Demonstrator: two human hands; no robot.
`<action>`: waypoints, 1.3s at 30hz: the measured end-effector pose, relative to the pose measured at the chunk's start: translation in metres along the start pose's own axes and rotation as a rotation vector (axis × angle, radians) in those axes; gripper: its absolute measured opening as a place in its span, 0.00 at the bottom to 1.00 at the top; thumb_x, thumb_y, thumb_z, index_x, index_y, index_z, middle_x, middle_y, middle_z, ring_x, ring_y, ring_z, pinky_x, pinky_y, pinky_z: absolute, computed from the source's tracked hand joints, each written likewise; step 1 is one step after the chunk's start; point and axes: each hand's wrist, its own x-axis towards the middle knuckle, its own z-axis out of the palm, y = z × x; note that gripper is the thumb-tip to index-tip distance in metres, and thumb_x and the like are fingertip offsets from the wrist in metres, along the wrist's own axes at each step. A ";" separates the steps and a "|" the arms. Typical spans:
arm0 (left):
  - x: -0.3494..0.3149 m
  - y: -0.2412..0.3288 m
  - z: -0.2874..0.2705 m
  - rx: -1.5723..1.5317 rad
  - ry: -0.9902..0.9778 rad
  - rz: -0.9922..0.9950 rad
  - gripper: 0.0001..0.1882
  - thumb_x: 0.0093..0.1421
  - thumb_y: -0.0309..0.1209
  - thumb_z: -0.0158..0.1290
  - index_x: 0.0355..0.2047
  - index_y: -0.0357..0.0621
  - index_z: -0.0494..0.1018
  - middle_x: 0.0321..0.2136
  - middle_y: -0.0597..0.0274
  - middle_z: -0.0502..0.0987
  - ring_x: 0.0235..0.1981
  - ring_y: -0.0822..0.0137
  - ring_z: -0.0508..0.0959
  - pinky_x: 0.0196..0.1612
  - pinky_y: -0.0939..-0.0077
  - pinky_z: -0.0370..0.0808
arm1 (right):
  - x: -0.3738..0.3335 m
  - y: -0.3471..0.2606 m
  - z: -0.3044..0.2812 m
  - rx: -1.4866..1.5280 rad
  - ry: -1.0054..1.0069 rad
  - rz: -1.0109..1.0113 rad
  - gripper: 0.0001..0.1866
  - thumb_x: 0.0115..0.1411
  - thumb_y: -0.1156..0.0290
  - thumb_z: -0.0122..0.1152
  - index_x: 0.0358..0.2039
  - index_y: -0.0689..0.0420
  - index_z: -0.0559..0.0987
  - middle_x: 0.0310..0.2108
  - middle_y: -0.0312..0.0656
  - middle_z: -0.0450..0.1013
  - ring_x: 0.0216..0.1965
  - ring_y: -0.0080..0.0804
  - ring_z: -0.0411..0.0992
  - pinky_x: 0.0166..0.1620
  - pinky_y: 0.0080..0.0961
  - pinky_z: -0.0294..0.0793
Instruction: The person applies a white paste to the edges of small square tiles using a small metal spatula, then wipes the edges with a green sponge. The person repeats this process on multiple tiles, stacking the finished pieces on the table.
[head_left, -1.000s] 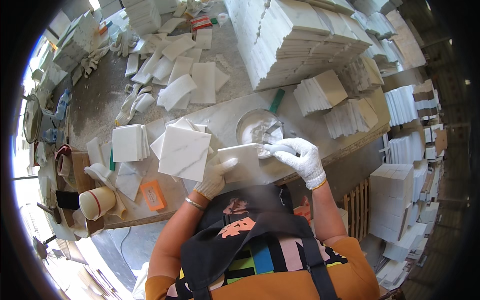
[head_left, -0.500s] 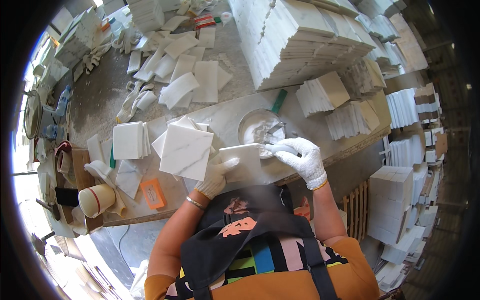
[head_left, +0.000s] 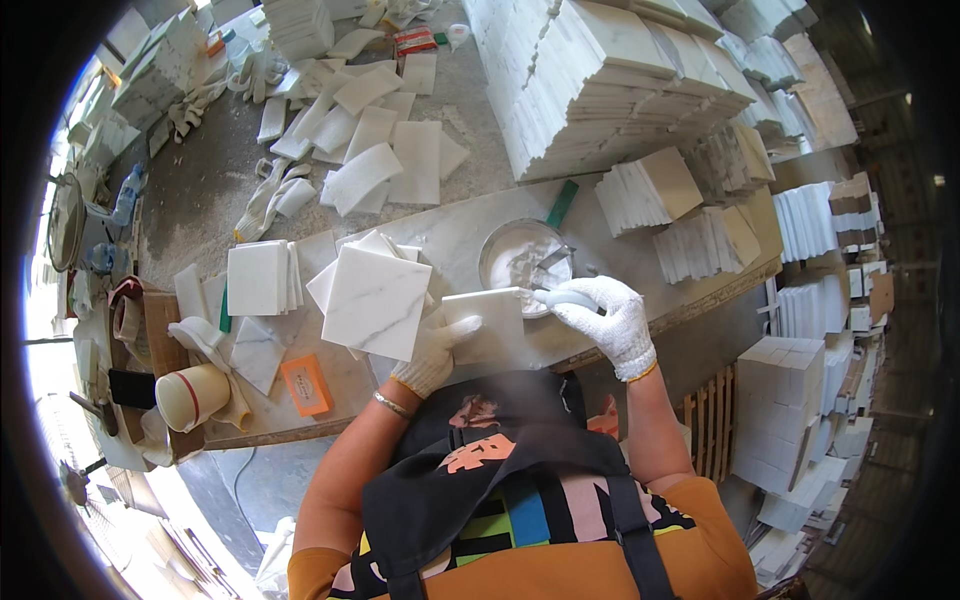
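A square white tile [head_left: 490, 322] is held on edge by my left hand [head_left: 432, 350], in a white knit glove, its thumb across the near face. My gloved right hand [head_left: 612, 325] is closed round a small tool with a pale grey handle [head_left: 566, 299]. The tool's tip meets the tile's upper right corner; its exact shape is too small to tell. Just beyond, a round metal bowl [head_left: 484, 262] holds white paste, with a flat metal scraper [head_left: 554, 257] resting in it. Left of the held tile lies a fanned pile of marble tiles [head_left: 375, 300].
Upright white tiles [head_left: 258, 282], an orange box [head_left: 306, 386] and a cream cup [head_left: 192, 398] stand at left. Behind the bowl lies a green block [head_left: 562, 203]. Tall tile stacks [head_left: 590, 90] rise at the back right; loose offcuts [head_left: 365, 175] cover the far middle.
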 end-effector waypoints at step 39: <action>0.001 0.000 0.002 0.010 0.026 0.005 0.18 0.64 0.27 0.53 0.53 0.34 0.70 0.44 0.58 0.78 0.42 0.66 0.80 0.47 0.70 0.79 | 0.001 -0.006 -0.007 0.355 -0.037 0.235 0.13 0.52 0.73 0.71 0.39 0.61 0.85 0.38 0.42 0.82 0.38 0.26 0.77 0.45 0.25 0.75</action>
